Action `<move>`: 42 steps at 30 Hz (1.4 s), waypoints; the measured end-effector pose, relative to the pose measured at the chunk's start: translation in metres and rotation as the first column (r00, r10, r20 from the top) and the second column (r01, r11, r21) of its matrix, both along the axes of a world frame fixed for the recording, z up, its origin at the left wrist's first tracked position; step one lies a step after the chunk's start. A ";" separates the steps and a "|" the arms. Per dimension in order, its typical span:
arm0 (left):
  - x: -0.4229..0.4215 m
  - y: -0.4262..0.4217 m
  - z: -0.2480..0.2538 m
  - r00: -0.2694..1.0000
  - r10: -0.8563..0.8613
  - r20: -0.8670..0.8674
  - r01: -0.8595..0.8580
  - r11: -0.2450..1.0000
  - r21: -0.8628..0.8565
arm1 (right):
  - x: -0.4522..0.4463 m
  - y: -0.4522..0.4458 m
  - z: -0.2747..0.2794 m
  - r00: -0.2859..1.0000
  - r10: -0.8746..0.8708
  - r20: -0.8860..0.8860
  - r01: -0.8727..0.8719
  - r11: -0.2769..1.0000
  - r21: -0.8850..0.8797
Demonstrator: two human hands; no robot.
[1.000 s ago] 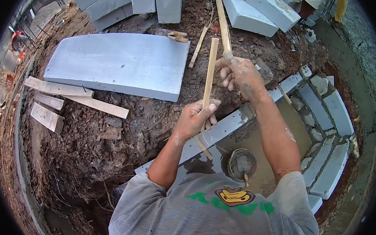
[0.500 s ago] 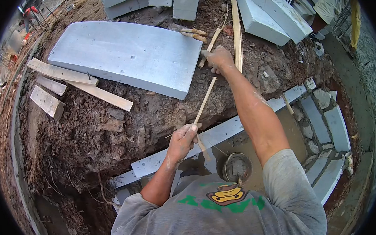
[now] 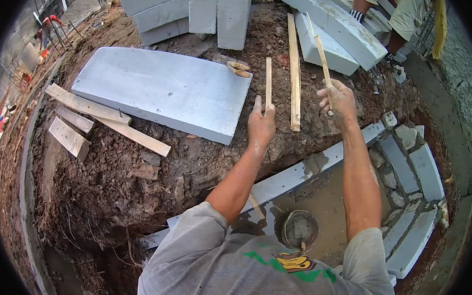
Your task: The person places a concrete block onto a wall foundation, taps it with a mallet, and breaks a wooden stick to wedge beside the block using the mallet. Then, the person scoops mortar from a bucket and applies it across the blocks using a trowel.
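**Short flat strip of pale wood (image 3: 269, 76) in the left hand (image 3: 261, 126); long thin strip of pale wood with a wispy tip (image 3: 322, 58) in the right hand (image 3: 342, 101)**

We list the short flat strip first: it stands up from the left hand, which is closed about its lower end between thumb and fingers. We record the long thin strip next, its lower part gripped by the right hand, its wispy tip leaning away up and to the left. The hands are apart; a long flat batten of pale wood (image 3: 293, 75) lies on the brown earth (image 3: 213, 159) between the two strips.

Just left of the short flat strip we enter a broad pale-grey slab (image 3: 164, 91), with small brown wooden pieces (image 3: 238, 65) at its far right corner. By its left end lie pale wooden offcuts (image 3: 69, 137).

Beyond, we count a stack of pale-grey blocks (image 3: 163, 8), and to its right further pale-grey blocks (image 3: 328, 50), near a person in light shorts (image 3: 408, 20). Below the right forearm lies brown muddy water (image 3: 327, 202) with a round dark bucket (image 3: 314, 228), bordered on the right by a curved wall of grey blocks (image 3: 426, 172).
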State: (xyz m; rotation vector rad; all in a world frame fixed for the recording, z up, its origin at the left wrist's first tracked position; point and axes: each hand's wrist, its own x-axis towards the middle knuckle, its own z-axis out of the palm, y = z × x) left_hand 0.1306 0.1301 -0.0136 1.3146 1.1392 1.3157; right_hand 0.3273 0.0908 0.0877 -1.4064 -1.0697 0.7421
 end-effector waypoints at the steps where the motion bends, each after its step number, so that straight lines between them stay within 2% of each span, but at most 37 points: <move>1: 0.009 0.009 0.024 0.937 0.189 -0.294 -0.174 0.982 0.076 | -0.005 -0.007 0.001 0.999 0.046 -0.004 -0.046 0.998 0.036; 2: 0.018 0.009 0.039 0.965 0.218 -0.143 -0.185 0.959 0.214 | -0.017 -0.016 0.003 0.999 0.049 0.018 -0.050 0.998 0.043; 4: 0.016 -0.008 0.063 0.936 0.255 -0.244 -0.118 0.878 0.464 | -0.048 -0.033 0.004 0.995 0.025 0.099 -0.032 0.997 0.070; 5: 0.012 -0.022 0.065 0.974 0.166 -0.154 -0.069 0.867 0.494 | -0.065 -0.042 0.002 0.987 0.017 0.159 -0.032 0.995 0.091; 6: 0.006 -0.038 0.065 0.998 0.008 -0.064 0.020 0.909 0.416 | -0.080 -0.049 -0.007 0.964 -0.016 0.267 -0.018 0.992 0.126; 7: -0.001 -0.049 0.061 0.974 -0.216 0.073 0.200 0.963 0.179 | -0.095 -0.059 -0.013 0.926 -0.006 0.377 -0.038 0.993 0.108; 8: -0.010 -0.053 0.050 0.933 -0.359 0.023 0.357 0.933 0.052 | -0.105 -0.067 -0.029 0.832 -0.048 0.552 -0.105 0.965 0.242; 9: -0.017 -0.062 0.040 0.956 -0.291 -0.022 0.292 0.955 0.042 | -0.120 -0.079 -0.031 0.794 -0.018 0.607 -0.081 0.987 0.136; 10: -0.028 -0.064 0.028 0.940 -0.336 -0.061 0.338 0.941 0.031 | -0.117 -0.083 -0.050 0.790 0.051 0.610 -0.124 0.989 0.077; 12: -0.052 -0.068 0.016 0.919 -0.381 -0.098 0.380 0.925 -0.022 | -0.101 -0.088 -0.045 0.778 0.422 0.465 -0.434 0.896 -0.087; 14: -0.075 -0.082 0.018 0.923 -0.364 -0.126 0.361 0.931 -0.048 | -0.063 -0.064 -0.032 0.723 0.505 0.472 -0.373 0.860 -0.349; 15: -0.083 -0.094 0.026 0.914 -0.405 0.011 0.405 0.911 -0.078 | -0.062 -0.048 -0.014 0.922 0.363 0.133 -0.317 0.906 -0.279; 16: -0.088 -0.106 0.030 0.906 -0.410 0.107 0.422 0.896 -0.139 | -0.068 -0.036 0.017 0.959 0.273 -0.073 -0.282 0.942 -0.183; 17: -0.094 -0.115 0.030 0.895 -0.435 0.101 0.447 0.878 -0.171 | -0.065 -0.015 0.033 0.916 0.304 -0.263 -0.338 0.937 -0.094; 18: -0.099 -0.123 0.027 0.883 -0.460 0.097 0.470 0.859 -0.204 | -0.070 0.007 0.047 0.916 0.309 -0.255 -0.342 0.935 -0.094; 20: -0.105 -0.138 0.007 0.856 -0.506 0.110 0.517 0.820 -0.246 | -0.091 0.047 0.072 0.864 0.432 -0.259 -0.473 0.873 -0.120; 22: -0.117 -0.156 -0.004 0.831 -0.539 0.139 0.555 0.786 -0.273 | -0.117 0.082 0.084 0.835 0.523 -0.171 -0.551 0.789 -0.273; 23: -0.125 -0.161 -0.012 0.825 -0.562 0.065 0.557 0.787 -0.267 | -0.133 0.091 0.091 0.827 0.545 -0.137 -0.554 0.750 -0.360; 24: -0.133 -0.168 -0.022 0.813 -0.582 -0.006 0.560 0.785 -0.264 | -0.138 0.106 0.087 0.823 0.556 -0.116 -0.550 0.728 -0.410; 26: -0.149 -0.180 -0.042 0.844 -0.536 -0.003 0.510 0.804 -0.307 | -0.148 0.137 0.075 0.806 0.588 -0.066 -0.536 0.678 -0.504; 29: -0.173 -0.188 -0.042 0.869 -0.493 0.048 0.476 0.802 -0.361 | -0.171 0.123 0.081 0.841 0.539 0.055 -0.418 0.710 -0.567; 30: -0.177 -0.191 -0.039 0.868 -0.490 0.076 0.479 0.789 -0.386 | -0.171 0.123 0.076 0.864 0.502 0.036 -0.394 0.719 -0.573; 31: -0.182 -0.189 -0.040 0.849 -0.529 0.014 0.483 0.763 -0.430 | -0.173 0.131 0.073 0.885 0.465 0.016 -0.374 0.731 -0.572; 34: -0.176 -0.185 -0.038 0.774 -0.632 -0.036 0.562 0.713 -0.420 | -0.178 0.135 0.076 0.916 0.399 -0.038 -0.362 0.781 -0.510; 35: -0.172 -0.186 -0.031 0.765 -0.634 -0.115 0.551 0.736 -0.394 | -0.176 0.130 0.085 0.914 0.401 -0.069 -0.381 0.783 -0.492; 37: -0.167 -0.181 -0.030 0.636 -0.695 -0.336 0.579 0.717 -0.388 | -0.174 0.107 0.106 0.902 0.416 -0.118 -0.422 0.788 -0.448; 38: -0.164 -0.179 -0.030 0.552 -0.711 -0.437 0.594 0.702 -0.392 | -0.170 0.096 0.116 0.888 0.444 -0.120 -0.454 0.805 -0.383; 40: -0.155 -0.182 -0.034 0.588 -0.680 -0.439 0.564 0.733 -0.379 | -0.155 0.069 0.127 0.868 0.480 -0.130 -0.497 0.827 -0.264; 42: -0.139 -0.188 -0.042 0.581 -0.695 -0.423 0.577 0.719 -0.389 | -0.130 0.026 0.136 0.808 0.578 -0.113 -0.579 0.815 0.029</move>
